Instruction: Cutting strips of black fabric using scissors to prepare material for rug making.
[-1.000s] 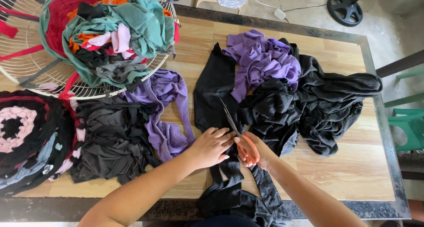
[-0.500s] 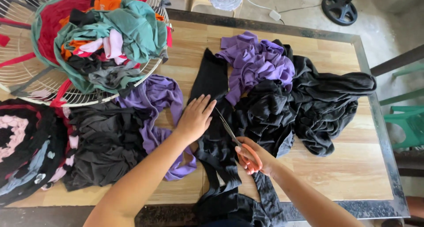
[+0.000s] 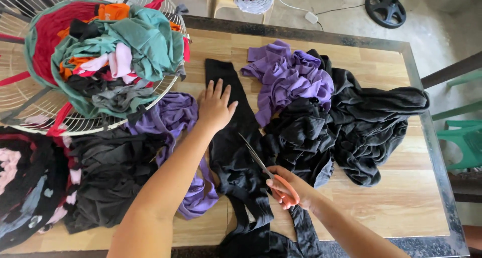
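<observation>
My left hand [image 3: 216, 105] lies flat with fingers spread on a long strip of black cloth [image 3: 232, 137] that runs down the middle of the wooden table [image 3: 401, 208]. My right hand [image 3: 288, 187] grips orange-handled scissors [image 3: 261, 167], blades pointing up-left over the same black strip. A purple cloth [image 3: 173, 117] lies just left of my left hand.
A white wire fan guard [image 3: 30, 87] holding mixed red, teal, orange and pink cloth sits at the back left. Piles of purple [image 3: 288, 77] and black fabric [image 3: 366, 122] fill the right. A braided rug [image 3: 22, 182] lies at the left edge. A green stool [image 3: 464, 142] stands beside the table.
My left hand has slid away from me up the black strip, from beside the scissors to the strip's upper part. My right hand with the scissors has stayed near the table's front.
</observation>
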